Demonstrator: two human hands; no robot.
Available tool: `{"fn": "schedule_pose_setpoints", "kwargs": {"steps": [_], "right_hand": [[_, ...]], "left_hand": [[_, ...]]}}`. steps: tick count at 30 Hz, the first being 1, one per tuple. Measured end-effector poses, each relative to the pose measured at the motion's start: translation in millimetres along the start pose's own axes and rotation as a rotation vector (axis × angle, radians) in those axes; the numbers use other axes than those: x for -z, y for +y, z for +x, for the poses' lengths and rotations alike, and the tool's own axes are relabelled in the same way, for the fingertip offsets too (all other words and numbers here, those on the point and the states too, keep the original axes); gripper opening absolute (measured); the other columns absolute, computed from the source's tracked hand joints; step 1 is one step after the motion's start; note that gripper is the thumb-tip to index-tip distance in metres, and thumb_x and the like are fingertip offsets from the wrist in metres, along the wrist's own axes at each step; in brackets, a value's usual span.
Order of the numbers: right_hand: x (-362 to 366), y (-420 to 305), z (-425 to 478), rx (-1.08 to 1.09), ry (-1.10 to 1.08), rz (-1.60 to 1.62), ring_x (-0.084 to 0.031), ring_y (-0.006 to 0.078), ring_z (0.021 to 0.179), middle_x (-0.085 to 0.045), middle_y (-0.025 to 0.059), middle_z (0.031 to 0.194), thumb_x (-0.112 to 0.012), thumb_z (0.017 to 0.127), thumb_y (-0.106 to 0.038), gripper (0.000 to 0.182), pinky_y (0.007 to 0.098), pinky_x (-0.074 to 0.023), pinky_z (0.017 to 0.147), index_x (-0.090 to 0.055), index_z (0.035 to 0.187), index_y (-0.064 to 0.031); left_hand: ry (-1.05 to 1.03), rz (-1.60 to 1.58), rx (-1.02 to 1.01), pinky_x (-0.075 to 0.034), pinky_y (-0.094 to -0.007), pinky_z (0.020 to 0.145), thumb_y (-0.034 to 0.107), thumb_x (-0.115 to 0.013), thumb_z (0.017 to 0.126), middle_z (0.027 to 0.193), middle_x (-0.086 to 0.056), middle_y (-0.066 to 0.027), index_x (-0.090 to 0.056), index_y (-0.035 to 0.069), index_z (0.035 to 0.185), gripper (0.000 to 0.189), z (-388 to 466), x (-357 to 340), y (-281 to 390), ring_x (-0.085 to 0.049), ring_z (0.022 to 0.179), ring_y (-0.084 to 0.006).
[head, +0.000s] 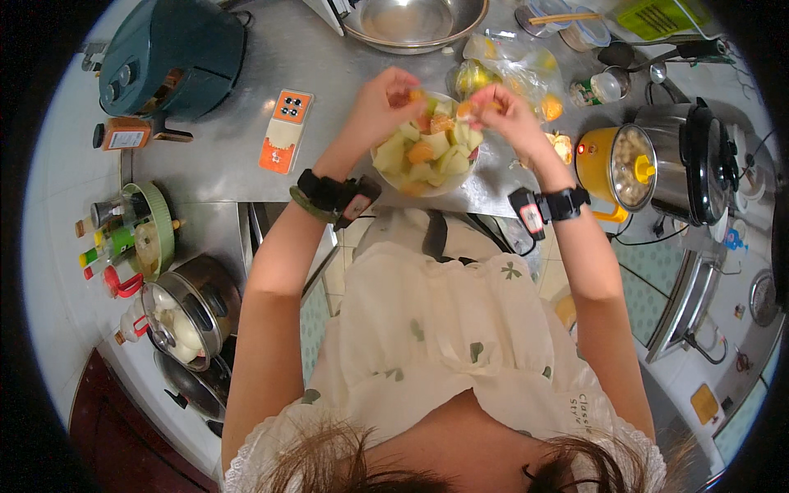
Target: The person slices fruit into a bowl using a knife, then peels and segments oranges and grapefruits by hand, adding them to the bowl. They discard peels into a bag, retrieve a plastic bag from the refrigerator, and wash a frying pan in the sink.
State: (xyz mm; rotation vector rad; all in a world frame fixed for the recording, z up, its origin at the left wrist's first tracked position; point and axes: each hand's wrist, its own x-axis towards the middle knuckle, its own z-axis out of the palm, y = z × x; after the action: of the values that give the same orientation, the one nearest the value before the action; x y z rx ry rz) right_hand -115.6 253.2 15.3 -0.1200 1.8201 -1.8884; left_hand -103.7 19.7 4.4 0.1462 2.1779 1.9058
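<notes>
A white bowl [453, 188] of cut fruit stands near the edge of the metal counter. Pale green chunks [455, 161] and orange citrus pieces [421, 153] lie in it. Over the bowl's upper left side, my left hand [391, 98] pinches a small orange citrus piece. My right hand [504, 114] holds another citrus piece [466, 111] above the bowl's upper right rim. Both hands are slightly blurred, and they are apart. Citrus peel [562, 148] lies on the counter right of my right wrist.
Behind my right hand is a clear plastic bag [527, 61] with fruit. A steel basin [413, 31] stands at the back. An air fryer [172, 61] and an orange-and-white packet [286, 130] are left; a yellow electric pot [598, 163] and a pressure cooker [672, 163] are right.
</notes>
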Motion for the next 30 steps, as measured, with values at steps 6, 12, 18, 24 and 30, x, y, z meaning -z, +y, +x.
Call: {"fn": "schedule_pose_setpoints", "kwargs": {"steps": [6,12,18,24,30], "right_hand": [[-7,43,-30,-0.059,-0.106,-0.436,-0.057,0.0081,0.067,-0.056,0.001,0.08,-0.065,0.08,-0.005,0.017,0.0245,-0.046,0.057,-0.051,0.089,-0.0022],[-3,59,-34,0.23,0.172,-0.801,-0.058,0.0138,0.061,-0.059,0.0066,0.075,-0.068,0.076,-0.009,0.014,0.0259,-0.0465,0.058,-0.058,0.083,-0.0034],[6,6,-34,0.274,0.218,-0.761,-0.059,0.0333,0.084,-0.062,0.0151,0.088,-0.059,0.078,-0.013,0.014,0.0385,-0.0478,0.074,-0.062,0.089,-0.0029],[42,-43,29,0.733,0.402,-0.932,-0.061,0.0341,0.083,-0.063,0.0178,0.09,-0.051,0.081,-0.008,0.015,0.0423,-0.0488,0.07,-0.062,0.089,-0.0028],[79,-13,19,-0.108,0.056,-1.553,-0.061,0.0339,0.085,-0.063,0.0163,0.088,-0.052,0.08,-0.015,0.017,0.0442,-0.0475,0.07,-0.064,0.089,-0.0084]], "left_hand": [[-0.114,0.454,0.05,-0.048,-0.0308,0.066,0.014,-0.07,0.074,0.088,-0.064,-0.0102,-0.058,0.003,0.088,0.021,-24,-7,-1,-0.062,0.075,-0.0214],[0.032,0.454,-0.143,-0.045,-0.0291,0.056,0.015,-0.069,0.076,0.072,-0.06,-0.0096,-0.059,0.003,0.083,0.017,-22,-13,-22,-0.055,0.06,-0.017],[-0.032,0.392,-0.089,-0.046,-0.0296,0.056,0.015,-0.066,0.077,0.074,-0.062,-0.0103,-0.06,0.003,0.086,0.016,-29,-7,-8,-0.057,0.057,-0.0207],[0.043,0.381,-0.083,-0.043,-0.0252,0.054,0.013,-0.065,0.08,0.072,-0.061,-0.0066,-0.059,0.003,0.089,0.015,-32,-1,12,-0.052,0.056,-0.0125],[0.091,0.355,-0.119,-0.038,-0.0217,0.051,0.01,-0.064,0.081,0.067,-0.057,-0.0022,-0.058,0.003,0.09,0.013,-49,1,4,-0.045,0.054,-0.0074]]}}
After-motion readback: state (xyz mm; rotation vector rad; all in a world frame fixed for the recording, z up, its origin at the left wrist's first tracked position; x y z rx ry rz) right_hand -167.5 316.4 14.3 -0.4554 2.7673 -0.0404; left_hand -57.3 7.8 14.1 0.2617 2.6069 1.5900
